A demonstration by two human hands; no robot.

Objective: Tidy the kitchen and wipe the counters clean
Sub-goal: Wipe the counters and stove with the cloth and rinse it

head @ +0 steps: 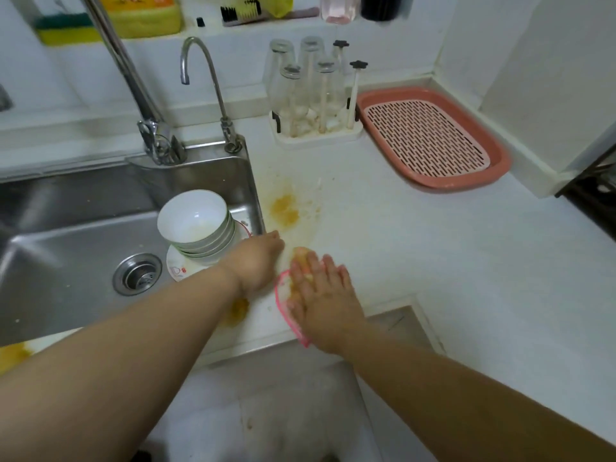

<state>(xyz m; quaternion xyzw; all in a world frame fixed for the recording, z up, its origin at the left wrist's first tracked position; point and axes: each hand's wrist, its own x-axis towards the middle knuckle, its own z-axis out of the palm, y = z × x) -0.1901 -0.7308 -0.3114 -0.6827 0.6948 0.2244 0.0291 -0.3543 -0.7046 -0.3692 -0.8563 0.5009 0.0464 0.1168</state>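
Note:
My right hand [325, 300] lies flat with straight fingers on a pink-edged cloth [284, 296], pressing it onto the white counter [416, 261] near the front edge. The cloth is smeared yellow. My left hand [256, 261] rests on the counter just left of the cloth, at the sink's right rim; its fingers are mostly hidden. A yellow-orange spill [284, 211] stains the counter just beyond both hands. A second yellow smear [237, 311] shows under my left forearm, and another [11, 355] at the far left edge.
The steel sink [66, 228] holds stacked white bowls [195, 221] on a plate [176, 271]. Two taps [200, 61] stand behind it. A rack of upturned glasses [310, 91] and a pink drain tray [430, 141] sit at the back. Sponges [63, 28] line the ledge.

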